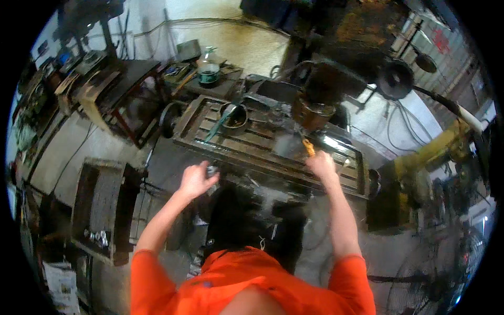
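Observation:
My left hand point(194, 180) is closed round a small shiny metal part point(211, 171), in front of the near edge of a slotted machine table point(247, 152). Over the right half of that table, my right hand point(321, 164) grips a tool by its orange-yellow handle point(308, 147). The tool's far end is blurred, so its kind is unclear. Left of the middle, a round pot point(234, 118) stands on the table with a green-handled brush-like tool point(220, 122) leaning across it. Just beyond my right hand is a rusty brown machine part point(313, 113).
A deep crate point(125, 205) with shiny metal parts point(97, 237) at its bottom stands at left. Behind the machine table, a side bench holds a clear bottle with green liquid point(208, 72). A yellow machine arm point(428, 152) and a caged fan point(420, 283) are at right.

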A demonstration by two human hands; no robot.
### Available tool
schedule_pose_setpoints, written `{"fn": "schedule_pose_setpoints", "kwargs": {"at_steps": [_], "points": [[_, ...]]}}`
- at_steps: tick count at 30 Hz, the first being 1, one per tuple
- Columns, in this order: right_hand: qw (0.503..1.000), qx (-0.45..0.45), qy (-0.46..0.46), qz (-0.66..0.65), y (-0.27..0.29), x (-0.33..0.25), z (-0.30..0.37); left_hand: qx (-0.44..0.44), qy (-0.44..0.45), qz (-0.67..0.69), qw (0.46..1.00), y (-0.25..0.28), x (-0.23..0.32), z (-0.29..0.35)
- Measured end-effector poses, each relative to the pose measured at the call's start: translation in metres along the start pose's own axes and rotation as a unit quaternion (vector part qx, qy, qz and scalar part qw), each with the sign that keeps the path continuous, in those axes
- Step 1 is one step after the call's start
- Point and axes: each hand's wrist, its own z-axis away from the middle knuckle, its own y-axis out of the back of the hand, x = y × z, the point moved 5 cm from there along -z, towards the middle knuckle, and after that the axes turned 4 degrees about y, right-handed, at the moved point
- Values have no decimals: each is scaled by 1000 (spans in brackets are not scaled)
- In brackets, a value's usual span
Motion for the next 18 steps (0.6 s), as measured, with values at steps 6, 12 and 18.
{"fn": "schedule_pose_setpoints", "kwargs": {"at_steps": [6, 12, 18], "points": [[957, -232, 64, -159, 30, -46, 133, -42, -115, -46, 991, -30, 57, -19], [953, -219, 133, -160, 25, -40, 148, -70, -218, -93, 969, -70, 109, -42], [961, -171, 119, -183, 44, 1, 143, -26, -253, -100, 962, -90, 139, -74]]}}
